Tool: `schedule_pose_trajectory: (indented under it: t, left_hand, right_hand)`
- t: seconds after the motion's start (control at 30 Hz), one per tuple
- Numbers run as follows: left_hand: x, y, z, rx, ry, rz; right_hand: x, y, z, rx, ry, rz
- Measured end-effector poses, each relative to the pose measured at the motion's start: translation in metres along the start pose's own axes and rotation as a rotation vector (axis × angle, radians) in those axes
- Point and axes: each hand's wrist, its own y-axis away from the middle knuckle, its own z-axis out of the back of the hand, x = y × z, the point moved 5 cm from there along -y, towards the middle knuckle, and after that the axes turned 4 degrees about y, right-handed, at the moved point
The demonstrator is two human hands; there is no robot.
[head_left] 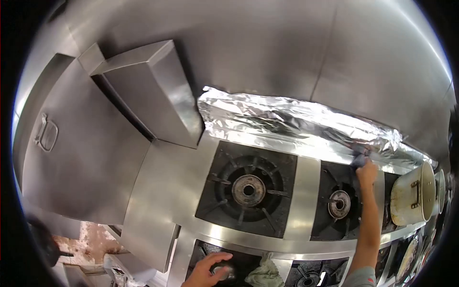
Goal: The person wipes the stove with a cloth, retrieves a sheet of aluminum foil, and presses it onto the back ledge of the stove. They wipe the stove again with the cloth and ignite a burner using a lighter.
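My right hand (367,173) reaches to the back of the stove, closed on a dark cloth (359,157) that touches the foil (296,119) along the back edge. Below it lies a black burner grate (339,204). My left hand (210,271) is at the bottom, over a front burner, with its fingers curved and apart beside a small round metallic thing that I cannot make out. A crumpled green cloth (266,273) lies just right of my left hand.
A large dented pot (413,196) stands at the right end, with another pot behind it. A bigger burner (248,190) is in the middle. A tall steel box (148,91) and a steel panel with a handle (47,134) are at the left.
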Motion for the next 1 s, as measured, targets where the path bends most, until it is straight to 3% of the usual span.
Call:
schedule_pose_trajectory:
  t: [0.07, 0.13, 0.17, 0.23, 0.37, 0.4, 0.43, 0.47, 0.5, 0.57, 0.67, 0.73, 0.77, 0.87, 0.93, 1.0]
  left_hand:
    - [0.014, 0.016, 0.007, -0.021, 0.113, 0.029]
    - [0.032, 0.026, 0.012, -0.039, 0.12, 0.0]
    - [0.045, 0.032, 0.015, -0.062, 0.174, 0.037]
    - [0.059, 0.036, 0.024, -0.087, 0.236, 0.066]
    - [0.072, 0.055, 0.038, -0.187, 0.363, 0.122]
    - [0.08, 0.062, 0.042, -0.217, 0.407, 0.142]
    - [0.087, 0.068, 0.047, -0.218, 0.448, 0.134]
    - [0.094, 0.075, 0.047, -0.201, 0.454, 0.133]
    - [0.103, 0.082, 0.05, -0.243, 0.501, 0.163]
    - [0.109, 0.089, 0.064, -0.266, 0.507, 0.194]
    - [0.118, 0.095, 0.065, -0.308, 0.612, 0.187]
    - [0.114, 0.091, 0.061, -0.244, 0.609, 0.157]
    - [0.115, 0.09, 0.057, -0.24, 0.623, 0.13]
    - [0.103, 0.09, 0.05, -0.241, 0.608, 0.099]
    - [0.088, 0.089, 0.05, -0.188, 0.499, 0.059]
    - [0.081, 0.092, 0.052, -0.195, 0.379, 0.049]
  right_hand:
    - [0.07, 0.014, 0.003, -0.084, 0.105, 0.142]
    - [0.152, 0.029, 0.016, 0.127, -0.103, 0.127]
    - [0.195, 0.045, 0.024, 0.022, -0.053, 0.174]
    - [0.289, 0.072, 0.021, 0.031, 0.015, 0.47]
    - [0.461, 0.133, 0.053, 0.182, 0.001, 0.707]
    - [0.492, 0.144, 0.067, 0.211, -0.019, 0.656]
    - [0.525, 0.156, 0.074, 0.256, -0.007, 0.736]
    - [0.547, 0.17, 0.084, 0.134, -0.075, 0.769]
    - [0.574, 0.176, 0.077, 0.158, -0.092, 0.777]
    - [0.589, 0.171, 0.074, 0.225, -0.216, 0.63]
    - [0.567, 0.171, 0.063, 0.18, -0.142, 0.691]
    - [0.547, 0.174, 0.069, -0.042, -0.641, 0.874]
    - [0.545, 0.167, 0.058, -0.066, -0.639, 0.866]
    - [0.548, 0.159, 0.057, -0.002, -0.797, 1.039]
    - [0.536, 0.161, 0.06, 0.337, -0.783, 1.138]
    - [0.506, 0.179, 0.088, 0.334, -0.698, 1.118]
